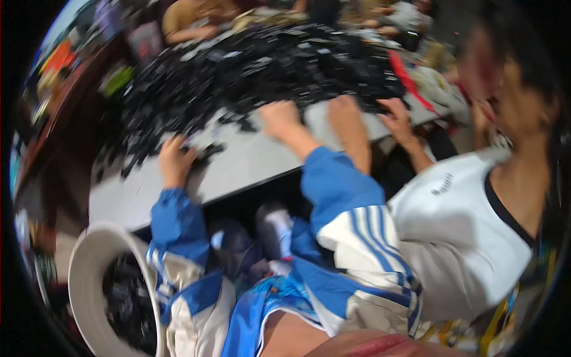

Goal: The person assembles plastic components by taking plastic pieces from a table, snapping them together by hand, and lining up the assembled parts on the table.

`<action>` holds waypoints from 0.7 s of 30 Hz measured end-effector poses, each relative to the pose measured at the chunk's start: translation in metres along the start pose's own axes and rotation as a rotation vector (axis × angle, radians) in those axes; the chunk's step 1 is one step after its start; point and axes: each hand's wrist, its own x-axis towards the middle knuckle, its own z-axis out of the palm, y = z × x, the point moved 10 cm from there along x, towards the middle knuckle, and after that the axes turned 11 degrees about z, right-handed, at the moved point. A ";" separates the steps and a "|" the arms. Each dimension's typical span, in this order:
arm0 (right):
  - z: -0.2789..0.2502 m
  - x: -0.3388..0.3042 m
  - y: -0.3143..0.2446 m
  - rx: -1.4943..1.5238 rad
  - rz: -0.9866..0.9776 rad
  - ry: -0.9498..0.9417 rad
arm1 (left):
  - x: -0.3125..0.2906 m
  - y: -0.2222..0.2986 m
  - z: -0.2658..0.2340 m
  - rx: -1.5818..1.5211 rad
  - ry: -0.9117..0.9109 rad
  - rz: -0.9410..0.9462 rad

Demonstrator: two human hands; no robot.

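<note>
Left hand (173, 162) and right hand (282, 121) curl near heaped small black pieces (238, 68). Blur hides whether either holds anything.

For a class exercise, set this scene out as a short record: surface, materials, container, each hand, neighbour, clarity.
Surface: white table
Materials: broad heap of small black pieces, with loose ones nearer the person
Container: white bucket at the table's left near corner, black pieces inside
Left grip: beside loose black pieces
Right grip: near the heap's front edge
Neighbour: co-worker in a white top, on the right
Clarity: blurred; cannot tell whether either grip holds anything
</note>
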 end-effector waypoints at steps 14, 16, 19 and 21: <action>-0.029 -0.070 -0.101 0.390 -0.643 -0.091 | -0.028 -0.052 -0.013 -0.512 0.355 -0.446; -0.040 -0.081 -0.113 0.331 -0.841 0.028 | -0.032 -0.058 -0.002 -0.847 0.385 -0.557; -0.060 -0.089 -0.114 0.340 -0.943 0.189 | -0.036 -0.063 0.004 -1.279 0.603 -0.685; -0.069 -0.095 -0.112 0.353 -0.975 0.275 | -0.038 -0.064 0.001 -1.270 0.630 -0.713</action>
